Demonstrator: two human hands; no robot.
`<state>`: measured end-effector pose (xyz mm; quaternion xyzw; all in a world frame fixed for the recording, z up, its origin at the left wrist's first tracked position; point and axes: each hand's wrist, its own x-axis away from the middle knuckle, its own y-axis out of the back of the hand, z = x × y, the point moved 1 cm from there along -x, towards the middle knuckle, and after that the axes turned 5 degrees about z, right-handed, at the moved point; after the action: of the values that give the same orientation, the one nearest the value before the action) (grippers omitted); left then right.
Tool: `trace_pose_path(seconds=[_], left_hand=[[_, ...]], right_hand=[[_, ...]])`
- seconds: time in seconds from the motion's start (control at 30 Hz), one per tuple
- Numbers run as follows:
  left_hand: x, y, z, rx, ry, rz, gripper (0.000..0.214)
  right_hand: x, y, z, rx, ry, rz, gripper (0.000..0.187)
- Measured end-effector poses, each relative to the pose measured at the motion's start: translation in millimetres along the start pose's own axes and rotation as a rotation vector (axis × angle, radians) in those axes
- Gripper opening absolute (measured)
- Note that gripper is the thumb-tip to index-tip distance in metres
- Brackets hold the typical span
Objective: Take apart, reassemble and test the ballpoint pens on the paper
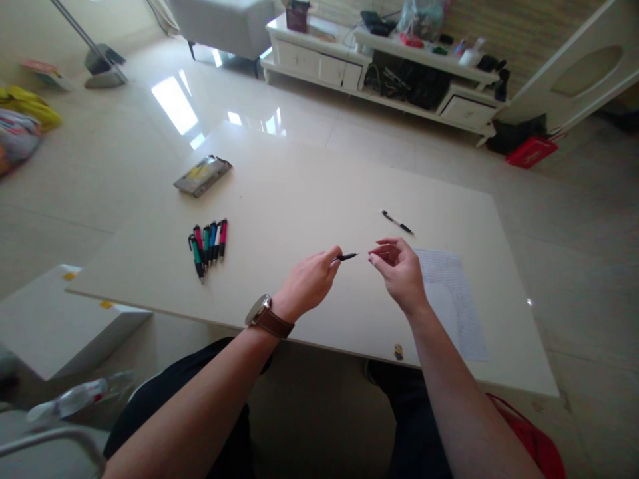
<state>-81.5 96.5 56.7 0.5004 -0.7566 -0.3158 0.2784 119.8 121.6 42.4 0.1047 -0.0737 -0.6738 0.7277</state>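
My left hand (308, 281), with a watch on its wrist, grips a black pen (348, 257) whose tip points right. Just past that tip, my right hand (401, 274) is closed in a pinch; whatever lies between thumb and finger is too small to make out. Another pen (398, 222), black and white, lies on the table beyond my right hand. A sheet of paper (464, 299) covered in fine lines is partly under my right forearm. Several pens with coloured barrels (208, 245) lie side by side at the left.
The white table (299, 179) also bears a grey and yellow box (204, 175) at the far left and a small sticker (398, 352) by the near edge. A white stool-like block (60, 326) and a plastic bottle (80, 398) are at the lower left. A TV cabinet (309, 63) stands behind.
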Motion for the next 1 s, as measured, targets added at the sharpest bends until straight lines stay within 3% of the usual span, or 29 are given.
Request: trace_pose_path(seconds=[0.17,0.4,0.6,1.0], left_hand=[[-3,-4.5,-3,0.01,-0.043,0.017,0.022],[-4,-9.8,-7,0.008,-0.067,0.043,0.021],[-3,-11.2,-9,-0.012,-0.103,0.06,0.02],[-3,-12.4,-1,-0.017,-0.061,0.097,0.013]], right_hand=[[6,7,3,-0.062,0.045,0.048,0.022],[8,9,-1,-0.055,0.038,0.039,0.031],[11,7,-6,-0.032,0.008,0.123,0.025],[14,2,3,-0.016,-0.066,0.178,0.033]])
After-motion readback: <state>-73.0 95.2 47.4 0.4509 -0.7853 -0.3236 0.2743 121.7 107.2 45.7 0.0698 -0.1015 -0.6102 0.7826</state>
